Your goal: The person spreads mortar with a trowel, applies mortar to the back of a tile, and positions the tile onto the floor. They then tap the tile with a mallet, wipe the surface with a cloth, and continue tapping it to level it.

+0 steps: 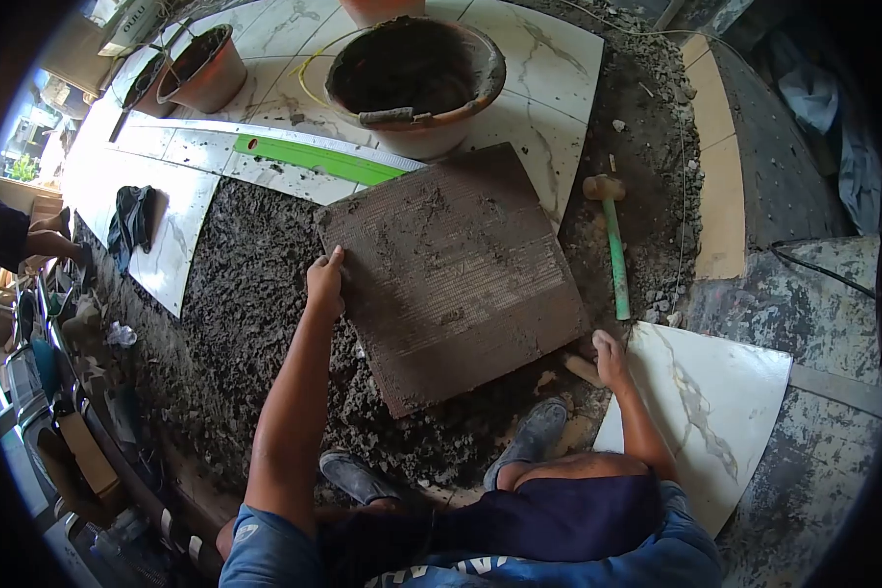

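Note:
A large square tile [461, 279] is tilted up in front of me, its ribbed back facing me and smeared with grey mortar. My left hand [325, 281] grips its left edge, thumb on the back face. Near the tile's lower right corner, my right hand [612, 360] is closed around a tool's wooden handle [584, 370]; the tool's far end is hidden beneath the tile. Rough, wet mortar [250, 284] spreads under and to the left of the tile. A mallet with a green handle [615, 257] lies on the ground to the right.
Beyond the tile stands a large mortar bucket [416, 122] on marbled floor tiles [544, 59]. A green level [309, 157] lies beside a metal straightedge [186, 125]. Another bucket [216, 78] is at upper left. A loose white tile [706, 402] lies at my right. Another person's legs [51, 240] show at far left.

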Available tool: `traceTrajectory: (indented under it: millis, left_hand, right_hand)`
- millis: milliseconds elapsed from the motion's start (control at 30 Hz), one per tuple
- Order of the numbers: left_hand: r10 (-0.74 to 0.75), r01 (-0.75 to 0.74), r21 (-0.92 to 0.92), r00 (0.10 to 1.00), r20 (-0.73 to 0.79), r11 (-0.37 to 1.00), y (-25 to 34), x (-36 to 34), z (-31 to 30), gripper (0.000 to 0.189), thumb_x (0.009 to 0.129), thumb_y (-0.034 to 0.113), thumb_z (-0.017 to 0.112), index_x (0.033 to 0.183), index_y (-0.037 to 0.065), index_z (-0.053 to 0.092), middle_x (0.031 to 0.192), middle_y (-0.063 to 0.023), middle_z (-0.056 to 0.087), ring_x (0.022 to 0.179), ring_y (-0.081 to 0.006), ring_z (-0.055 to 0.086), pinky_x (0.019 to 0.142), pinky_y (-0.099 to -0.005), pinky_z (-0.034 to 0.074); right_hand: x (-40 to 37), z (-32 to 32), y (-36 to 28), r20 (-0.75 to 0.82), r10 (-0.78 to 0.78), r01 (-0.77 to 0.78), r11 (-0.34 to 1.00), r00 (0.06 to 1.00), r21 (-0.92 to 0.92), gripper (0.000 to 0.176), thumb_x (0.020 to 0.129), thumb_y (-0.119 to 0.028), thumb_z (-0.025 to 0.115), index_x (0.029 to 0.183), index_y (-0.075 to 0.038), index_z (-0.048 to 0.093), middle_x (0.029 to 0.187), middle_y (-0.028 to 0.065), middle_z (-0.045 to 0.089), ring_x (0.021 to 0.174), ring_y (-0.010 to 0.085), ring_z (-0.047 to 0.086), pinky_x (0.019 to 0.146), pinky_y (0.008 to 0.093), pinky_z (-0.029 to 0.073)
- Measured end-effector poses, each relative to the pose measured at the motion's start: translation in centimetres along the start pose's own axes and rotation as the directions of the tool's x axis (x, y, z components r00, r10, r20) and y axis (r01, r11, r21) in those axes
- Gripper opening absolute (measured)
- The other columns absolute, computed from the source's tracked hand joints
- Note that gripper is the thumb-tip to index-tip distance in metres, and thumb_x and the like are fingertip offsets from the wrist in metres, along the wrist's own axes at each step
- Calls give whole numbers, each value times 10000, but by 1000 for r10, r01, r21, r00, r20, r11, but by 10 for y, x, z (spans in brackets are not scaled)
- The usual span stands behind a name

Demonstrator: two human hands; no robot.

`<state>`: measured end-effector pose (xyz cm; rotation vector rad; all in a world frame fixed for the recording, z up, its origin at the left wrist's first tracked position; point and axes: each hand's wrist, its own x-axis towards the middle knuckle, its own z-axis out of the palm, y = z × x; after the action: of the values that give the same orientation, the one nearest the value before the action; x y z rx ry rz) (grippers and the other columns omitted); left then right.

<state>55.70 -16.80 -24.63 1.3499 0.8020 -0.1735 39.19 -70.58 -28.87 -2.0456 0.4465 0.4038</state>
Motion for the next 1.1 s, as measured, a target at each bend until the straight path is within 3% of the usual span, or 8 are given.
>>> traceTrajectory:
  millis: [133, 200, 533, 700, 800, 867, 1033, 1100]
  left_hand:
    - [-29, 30, 25, 999, -45, 999, -13, 7, -2, 478, 953, 336, 598, 1224, -53, 536, 1152, -116, 598, 1028, -194, 555, 895, -346, 455]
    - [29, -29, 19, 998, -49, 999, -4, -8, 6, 372, 965, 346, 571, 1120, 9, 608, 1019, -93, 637, 900, -197, 616, 786, -359, 512]
    - [-63, 59, 70, 997, 54, 996, 6, -33, -20, 365, 996, 325, 505, 1087, -7, 625, 968, -75, 651, 831, -171, 592, 761, -341, 484]
    - [-178, 82, 305, 936, 303, 949, 18, -60, -40, 445, 1008, 389, 439, 1142, -4, 599, 1083, -100, 637, 916, -234, 623, 779, -415, 533]
    - [-165, -57, 566, 928, 333, 823, 12, -68, -39, 464, 980, 377, 460, 1144, -31, 611, 1111, -178, 655, 978, -292, 643, 808, -448, 530]
    - [-63, -370, 894, 916, 397, 254, 24, -87, -25, 437, 913, 344, 503, 1031, -48, 654, 1053, -242, 667, 985, -357, 650, 820, -457, 529]
    - [-486, -559, 828, 733, 477, -31, 48, -142, -9, 368, 810, 301, 558, 957, 0, 709, 1026, -198, 690, 959, -315, 677, 833, -406, 543]
    - [-369, -554, 832, 781, 504, -36, 59, -142, -14, 422, 827, 385, 578, 921, -4, 714, 974, -192, 696, 932, -326, 675, 822, -420, 538]
  right_hand:
    - [-40, 0, -36, 251, 5, 40, 984, 968, -173, 558, 879, -441, 611, 1209, 7, 562, 1143, 228, 633, 1056, 329, 625, 850, 413, 501]
    - [-48, 4, -65, 190, -22, 123, 834, 982, -537, 500, 836, -414, 658, 1171, -56, 562, 1050, 239, 653, 987, 426, 614, 853, 468, 485]
    - [-119, -68, -83, 211, 234, 8, 650, 949, -760, 419, 768, -333, 713, 1033, -56, 546, 940, 240, 650, 927, 449, 605, 776, 518, 480]
    - [-165, -116, -124, 199, 329, -89, 688, 923, -721, 392, 740, -278, 733, 989, -36, 552, 900, 271, 631, 893, 454, 605, 736, 498, 477]
    - [-177, -122, -170, 151, 343, -133, 678, 927, -723, 405, 727, -266, 746, 1014, -35, 576, 901, 267, 635, 878, 438, 616, 737, 475, 483]
    - [-173, -122, -182, 140, 324, -129, 682, 936, -720, 424, 722, -267, 754, 1039, -36, 591, 911, 260, 641, 877, 428, 623, 744, 464, 488]
    - [-156, -104, -219, 181, 147, 42, 654, 973, -756, 445, 750, -274, 744, 1092, -25, 604, 912, 231, 669, 855, 396, 651, 755, 429, 502]
    - [-147, -94, -232, 175, 144, 32, 678, 974, -734, 440, 762, -274, 737, 1097, -24, 599, 898, 229, 669, 842, 395, 652, 754, 426, 504]
